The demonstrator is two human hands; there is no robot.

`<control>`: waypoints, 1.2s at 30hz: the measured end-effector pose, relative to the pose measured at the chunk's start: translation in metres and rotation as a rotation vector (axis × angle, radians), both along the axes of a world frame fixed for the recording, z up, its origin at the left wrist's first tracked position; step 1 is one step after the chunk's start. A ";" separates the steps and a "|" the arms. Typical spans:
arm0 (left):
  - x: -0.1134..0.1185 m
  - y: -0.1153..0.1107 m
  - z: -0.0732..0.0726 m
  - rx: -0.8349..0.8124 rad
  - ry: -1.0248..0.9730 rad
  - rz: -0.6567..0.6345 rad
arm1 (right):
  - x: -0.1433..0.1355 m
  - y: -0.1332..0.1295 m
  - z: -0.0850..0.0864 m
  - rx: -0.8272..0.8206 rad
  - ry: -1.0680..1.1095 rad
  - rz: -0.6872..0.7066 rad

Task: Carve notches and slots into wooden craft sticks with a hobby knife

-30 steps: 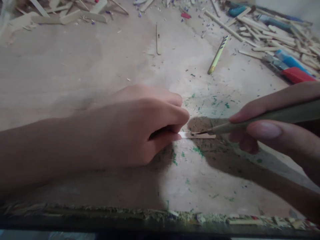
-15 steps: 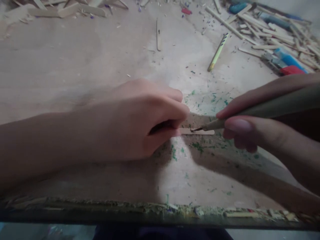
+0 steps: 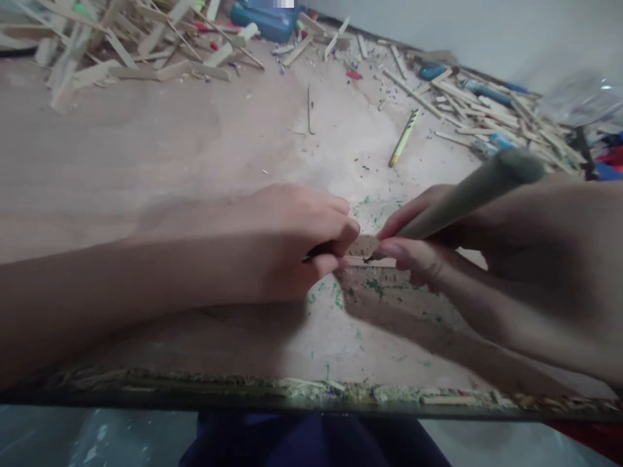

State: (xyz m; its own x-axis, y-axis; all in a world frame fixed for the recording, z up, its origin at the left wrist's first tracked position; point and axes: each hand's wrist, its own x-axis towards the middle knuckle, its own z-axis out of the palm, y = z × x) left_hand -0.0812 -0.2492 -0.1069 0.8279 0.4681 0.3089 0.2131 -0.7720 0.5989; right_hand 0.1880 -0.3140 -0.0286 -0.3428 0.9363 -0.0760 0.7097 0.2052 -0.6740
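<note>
My left hand [image 3: 311,233] is closed, pinching one end of a thin flat wooden stick [image 3: 357,261] against the tabletop. The stick lies crosswise, and its right part runs under the fingers of the other hand. My right hand [image 3: 423,259] grips a carving tool [image 3: 452,201] with a thick, round, pale handle. The tool's thin dark tip touches the stick just right of my left fingertips. Green shavings [image 3: 374,285] are scattered on the wood around both hands.
A yellow-green striped stick [image 3: 403,137] and a thin dark rod [image 3: 308,110] lie farther back. Wooden sticks are heaped at the back left [image 3: 121,39] and right [image 3: 506,117]. A blue object [image 3: 265,21] stands at the back. Debris lines the table's front edge [image 3: 272,395].
The camera view has tilted up, showing more of the back. My right hand has moved closer to my left, and the tool's handle now stands more steeply. The left hand still holds the stick.
</note>
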 end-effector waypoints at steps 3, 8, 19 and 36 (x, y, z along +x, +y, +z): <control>0.002 -0.002 -0.001 0.008 -0.007 0.024 | 0.002 -0.003 0.014 0.089 -0.019 0.016; 0.006 0.002 -0.003 0.015 -0.023 -0.003 | 0.020 -0.002 0.001 -0.002 0.219 -0.149; -0.002 0.000 0.002 -0.049 -0.014 -0.029 | 0.039 0.006 -0.035 -0.222 0.674 -0.446; -0.004 -0.013 0.012 0.043 0.014 -0.008 | 0.039 -0.008 -0.027 -0.094 0.460 -0.342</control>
State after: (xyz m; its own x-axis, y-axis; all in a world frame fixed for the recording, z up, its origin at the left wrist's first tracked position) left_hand -0.0856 -0.2618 -0.0952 0.8358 0.4483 0.3170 0.2151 -0.7986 0.5621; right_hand 0.2274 -0.3219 -0.0555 -0.0390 0.9961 -0.0790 0.3550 -0.0601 -0.9329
